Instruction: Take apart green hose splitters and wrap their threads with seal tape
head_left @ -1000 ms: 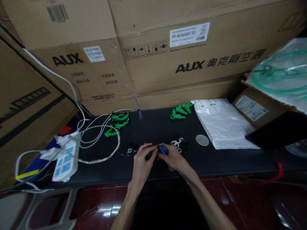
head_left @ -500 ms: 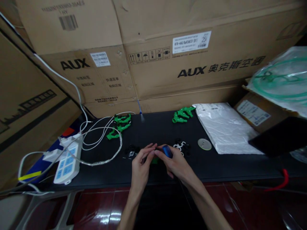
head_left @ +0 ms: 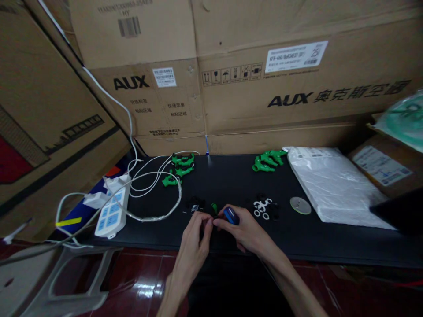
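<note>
Left hand (head_left: 194, 235): at the front edge of the black table (head_left: 231, 180), fingertips pinched together on a small dark piece too tiny to make out. Right hand (head_left: 244, 229): closed around a blue tool (head_left: 231, 215), its fingertips meeting those of the left. Small green part (head_left: 214, 206): on the table just behind the fingertips. White rings (head_left: 261, 207): right of the hands. Green clips (head_left: 180, 169): near the white cables (head_left: 148, 176). Power strip (head_left: 112, 211): far left. Plastic bag (head_left: 333, 185): right side.
</note>
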Available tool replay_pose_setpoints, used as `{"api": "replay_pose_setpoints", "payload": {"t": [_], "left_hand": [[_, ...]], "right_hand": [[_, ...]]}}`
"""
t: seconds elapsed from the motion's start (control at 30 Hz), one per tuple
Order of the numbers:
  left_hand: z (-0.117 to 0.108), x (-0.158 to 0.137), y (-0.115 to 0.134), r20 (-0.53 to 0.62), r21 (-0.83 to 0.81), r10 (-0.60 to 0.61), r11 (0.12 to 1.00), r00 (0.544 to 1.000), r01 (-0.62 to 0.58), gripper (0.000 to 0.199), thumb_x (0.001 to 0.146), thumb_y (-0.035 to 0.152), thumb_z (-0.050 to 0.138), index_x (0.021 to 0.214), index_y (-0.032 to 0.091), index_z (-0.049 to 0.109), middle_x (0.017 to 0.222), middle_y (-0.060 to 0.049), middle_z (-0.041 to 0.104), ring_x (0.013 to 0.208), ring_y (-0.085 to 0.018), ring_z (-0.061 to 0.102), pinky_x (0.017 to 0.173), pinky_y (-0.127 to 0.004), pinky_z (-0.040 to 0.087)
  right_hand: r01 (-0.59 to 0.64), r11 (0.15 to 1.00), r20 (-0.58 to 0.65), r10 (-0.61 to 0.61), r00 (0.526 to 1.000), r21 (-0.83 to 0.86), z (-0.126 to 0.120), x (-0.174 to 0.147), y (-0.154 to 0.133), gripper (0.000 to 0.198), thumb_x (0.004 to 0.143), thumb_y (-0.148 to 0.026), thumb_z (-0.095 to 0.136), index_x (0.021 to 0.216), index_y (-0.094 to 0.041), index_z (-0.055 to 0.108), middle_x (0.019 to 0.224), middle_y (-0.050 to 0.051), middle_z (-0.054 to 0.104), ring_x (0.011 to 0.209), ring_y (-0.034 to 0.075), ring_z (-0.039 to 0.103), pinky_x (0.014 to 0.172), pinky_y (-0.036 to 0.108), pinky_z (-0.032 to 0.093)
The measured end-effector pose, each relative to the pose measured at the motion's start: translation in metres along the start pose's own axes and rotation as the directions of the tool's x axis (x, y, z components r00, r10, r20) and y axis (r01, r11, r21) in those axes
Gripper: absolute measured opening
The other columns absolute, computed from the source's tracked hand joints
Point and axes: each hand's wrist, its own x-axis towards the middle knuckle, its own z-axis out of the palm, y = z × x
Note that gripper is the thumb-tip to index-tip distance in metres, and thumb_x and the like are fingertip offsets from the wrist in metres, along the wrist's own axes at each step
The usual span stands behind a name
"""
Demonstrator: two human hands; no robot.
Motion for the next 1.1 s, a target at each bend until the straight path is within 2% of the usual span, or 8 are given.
{"api": "replay_pose_setpoints", "payload": {"t": [0.17,0.33,0.47,0.6,0.7,0.77,0.87,1.1], "left_hand": [[-0.002,-0.007,-0.007,0.066,-0.087,-0.229,0.968,0.971,0.234,0.029,0.105,0.037,0.041,0.086,0.021,0.056,0.082,0.0,0.056,0.077,-0.017,0.054,0.075,-0.029,0.043],[-0.007,-0.006,-0.025,0.131,-0.182,-0.384,0.897,0.914,0.403,0.044,0.099,0.056,0.045,0.075,0.02,0.054,0.065,0.004,0.046,0.059,-0.014,0.045,0.055,-0.026,0.035],[-0.011,-0.002,-0.036,0.18,-0.23,-0.447,0.847,0.876,0.479,0.057,0.094,0.07,0.046,0.066,0.02,0.051,0.054,0.005,0.044,0.045,-0.011,0.04,0.044,-0.024,0.03],[-0.018,-0.002,-0.036,0.16,-0.247,-0.443,0.847,0.882,0.47,0.058,0.098,0.066,0.046,0.074,0.016,0.063,0.054,0.002,0.054,0.044,-0.011,0.048,0.046,-0.023,0.038],[-0.021,-0.004,-0.036,0.108,-0.301,-0.393,0.862,0.913,0.407,0.047,0.099,0.059,0.051,0.107,0.016,0.069,0.079,-0.003,0.071,0.06,-0.015,0.064,0.056,-0.026,0.051],[-0.022,-0.006,-0.037,0.098,-0.345,-0.354,0.865,0.93,0.366,0.041,0.096,0.051,0.061,0.118,0.018,0.068,0.096,-0.007,0.076,0.079,-0.019,0.072,0.07,-0.029,0.057],[-0.02,-0.005,-0.039,0.105,-0.374,-0.333,0.86,0.937,0.347,0.032,0.091,0.042,0.068,0.111,0.018,0.072,0.099,-0.007,0.079,0.089,-0.021,0.075,0.081,-0.032,0.059],[-0.023,-0.003,-0.041,0.089,-0.312,-0.334,0.885,0.938,0.345,0.028,0.092,0.043,0.068,0.101,0.018,0.074,0.086,-0.003,0.076,0.079,-0.019,0.071,0.073,-0.027,0.055]], "right_hand": [[0.062,0.989,0.024,-0.059,0.998,-0.133,0.009,0.006,-0.001,0.018,0.084,-0.033,0.073,0.09,-0.019,0.063,0.064,-0.008,0.052,0.044,0.007,0.044,0.042,0.02,0.034],[0.145,0.96,0.032,-0.141,0.989,-0.238,0.02,0.013,0.002,0.014,0.08,-0.021,0.076,0.088,-0.018,0.065,0.075,-0.004,0.062,0.072,0.012,0.054,0.068,0.023,0.042],[0.137,0.949,0.021,-0.137,0.99,-0.283,0.029,0.015,0.0,0.011,0.082,-0.021,0.073,0.089,-0.018,0.065,0.078,-0.002,0.064,0.074,0.013,0.056,0.071,0.025,0.041],[0.117,0.943,-0.005,-0.125,0.992,-0.31,0.032,0.016,-0.003,0.009,0.085,-0.024,0.071,0.09,-0.018,0.067,0.078,-0.001,0.065,0.074,0.014,0.058,0.07,0.025,0.042],[0.098,0.941,-0.035,-0.115,0.993,-0.324,0.03,0.018,-0.003,0.011,0.087,-0.028,0.071,0.092,-0.019,0.068,0.081,0.001,0.069,0.075,0.016,0.061,0.069,0.026,0.043],[0.083,0.941,-0.045,-0.104,0.994,-0.329,0.029,0.021,-0.002,0.011,0.087,-0.03,0.071,0.091,-0.019,0.069,0.081,0.002,0.071,0.075,0.016,0.062,0.069,0.026,0.044],[0.075,0.943,-0.04,-0.093,0.995,-0.325,0.03,0.023,0.002,0.015,0.091,-0.034,0.068,0.087,-0.019,0.069,0.081,0.003,0.074,0.075,0.018,0.065,0.071,0.027,0.046],[0.077,0.943,-0.034,-0.093,0.995,-0.324,0.032,0.023,0.002,0.021,0.092,-0.036,0.069,0.08,-0.019,0.068,0.08,0.004,0.074,0.075,0.018,0.067,0.07,0.026,0.045]]}}
